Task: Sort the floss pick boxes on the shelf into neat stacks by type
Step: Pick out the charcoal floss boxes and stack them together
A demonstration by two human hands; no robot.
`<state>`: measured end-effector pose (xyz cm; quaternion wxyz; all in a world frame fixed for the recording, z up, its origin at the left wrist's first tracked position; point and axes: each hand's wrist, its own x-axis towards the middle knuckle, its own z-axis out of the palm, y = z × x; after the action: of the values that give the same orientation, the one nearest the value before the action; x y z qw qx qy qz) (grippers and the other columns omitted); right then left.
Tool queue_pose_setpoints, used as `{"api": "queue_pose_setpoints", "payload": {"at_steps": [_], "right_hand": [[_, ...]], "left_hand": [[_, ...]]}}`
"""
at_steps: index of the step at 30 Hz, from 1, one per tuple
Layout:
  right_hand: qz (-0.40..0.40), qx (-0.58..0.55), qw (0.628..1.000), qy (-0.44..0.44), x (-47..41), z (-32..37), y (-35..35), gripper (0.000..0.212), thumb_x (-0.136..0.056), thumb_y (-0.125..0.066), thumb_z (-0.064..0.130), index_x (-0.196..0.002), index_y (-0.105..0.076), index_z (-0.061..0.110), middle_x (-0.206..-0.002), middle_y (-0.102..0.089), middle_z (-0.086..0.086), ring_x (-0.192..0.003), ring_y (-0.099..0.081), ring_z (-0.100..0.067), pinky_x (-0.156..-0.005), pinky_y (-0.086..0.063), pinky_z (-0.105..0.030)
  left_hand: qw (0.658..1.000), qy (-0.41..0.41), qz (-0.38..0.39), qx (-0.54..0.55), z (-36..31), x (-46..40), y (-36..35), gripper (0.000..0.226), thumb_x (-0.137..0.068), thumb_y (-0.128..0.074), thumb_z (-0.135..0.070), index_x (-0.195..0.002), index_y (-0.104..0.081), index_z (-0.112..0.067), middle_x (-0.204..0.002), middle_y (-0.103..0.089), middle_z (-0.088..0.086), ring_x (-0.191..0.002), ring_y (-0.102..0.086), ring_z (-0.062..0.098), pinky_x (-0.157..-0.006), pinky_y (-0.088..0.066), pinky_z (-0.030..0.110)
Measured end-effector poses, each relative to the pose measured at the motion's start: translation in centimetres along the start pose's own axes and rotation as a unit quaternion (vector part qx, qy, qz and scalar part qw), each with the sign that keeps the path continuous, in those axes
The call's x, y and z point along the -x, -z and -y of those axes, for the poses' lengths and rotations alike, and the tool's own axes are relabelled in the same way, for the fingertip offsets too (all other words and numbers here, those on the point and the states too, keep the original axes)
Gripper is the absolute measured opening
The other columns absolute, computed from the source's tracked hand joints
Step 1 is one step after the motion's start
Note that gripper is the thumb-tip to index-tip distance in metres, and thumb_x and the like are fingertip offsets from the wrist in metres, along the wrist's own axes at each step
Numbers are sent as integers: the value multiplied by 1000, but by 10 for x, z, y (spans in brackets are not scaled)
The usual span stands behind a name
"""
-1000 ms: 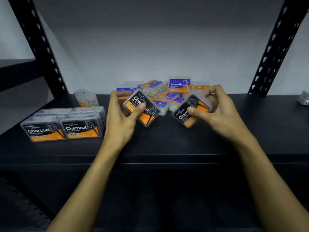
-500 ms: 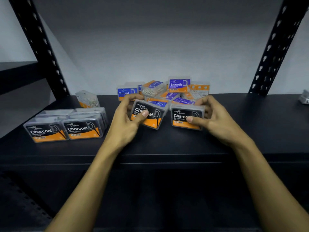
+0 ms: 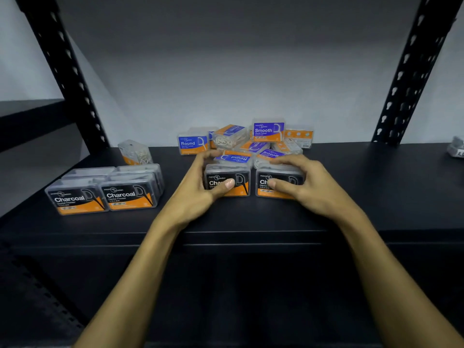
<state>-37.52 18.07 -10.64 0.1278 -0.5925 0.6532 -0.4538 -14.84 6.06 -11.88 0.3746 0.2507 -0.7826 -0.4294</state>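
Left hand [image 3: 198, 194] grips Charcoal box [image 3: 232, 183], thumb across label, fingers curled over back. Right hand [image 3: 305, 187] grips second Charcoal box [image 3: 275, 184] likewise. Both upright, side by side on shelf [image 3: 376, 197]. Behind: jumbled Round/Smooth pile [image 3: 251, 144].

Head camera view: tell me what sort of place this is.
Probably a storeroom or stockroom. A black metal shelf hangs between perforated uprights against a bare wall, and many retail floss pick boxes, such as stacked Charcoal boxes and a jumbled pile, sit there.
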Motion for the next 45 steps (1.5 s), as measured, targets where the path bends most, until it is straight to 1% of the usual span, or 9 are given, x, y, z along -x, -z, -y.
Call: {"api": "queue_pose_setpoints", "payload": {"at_steps": [3,9,17,22,27,33,39,42,45], "right_hand": [[7,47,998,29,-3,0,-4,43,-85,-76,32,-126,-66,27,-129,-59,3,-124,-53,-14,-108,-42,-36],[1,100,994,41,-3,6,-11,44,-90,-71,23,-133,-61,19,-133,-57,-1,-128,-50,-22,-110,-38,-39],[10,177,983,41,-10,24,-26,48,-89,-72,30,-134,-59,17,-135,-61,-4,-129,-50,-25,-107,-39,-36],[27,198,980,21,-27,37,-45,50,-91,-70,32,-138,-57,19,-137,-57,-5,-130,-47,-23,-104,-35,-30],[49,226,971,66,-55,44,-77,52,-98,-60,27,-145,-47,12,-151,-47,-10,-144,-34,-25,-118,-21,-30],[52,255,962,89,-83,50,-101,51,-99,-58,28,-144,-48,8,-147,-51,-11,-139,-42,-25,-116,-26,-31],[64,252,961,97,-104,56,-126,52,-100,-56,27,-147,-45,8,-150,-47,-13,-142,-38,-27,-118,-21,-31],[73,244,962,96,-111,58,-135,52,-101,-52,29,-149,-42,9,-153,-44,-12,-144,-34,-25,-119,-21,-31],[67,245,962,101,-112,58,-141,52,-102,-51,30,-149,-42,10,-151,-45,-11,-143,-35,-24,-118,-22,-31]], "left_hand": [[985,-46,-27,-162,3,-2,-2,47,-90,-72,-31,-134,-56,-33,-133,-57,-7,-127,-52,11,-109,-40,31],[938,-94,-65,-328,-9,-3,-8,42,-90,-71,-22,-131,-63,-21,-129,-62,-1,-122,-49,22,-104,-38,38],[854,-16,84,-513,-51,-41,23,43,-79,-78,-28,-120,-65,-26,-117,-65,9,-111,-61,32,-80,-47,33],[845,25,151,-513,-60,-72,51,48,-68,-90,-28,-111,-71,-23,-110,-59,5,-104,-61,28,-81,-48,30],[847,46,173,-500,-52,-99,82,47,-66,-92,-21,-108,-73,-17,-103,-59,3,-94,-58,22,-80,-49,31],[847,56,206,-486,-33,-128,109,34,-66,-92,-19,-93,-71,-19,-88,-57,-6,-87,-57,20,-65,-41,28],[863,83,242,-436,-13,-125,144,26,-83,-77,-41,-98,-80,-20,-89,-74,-4,-83,-64,15,-79,-52,28],[876,64,205,-432,16,-113,150,18,-86,-77,-37,-78,-74,-20,-70,-64,-8,-73,-63,17,-67,-46,26],[896,53,187,-399,34,-107,158,22,-86,-74,-41,-85,-75,-20,-82,-72,-4,-84,-67,16,-79,-55,33]]}}
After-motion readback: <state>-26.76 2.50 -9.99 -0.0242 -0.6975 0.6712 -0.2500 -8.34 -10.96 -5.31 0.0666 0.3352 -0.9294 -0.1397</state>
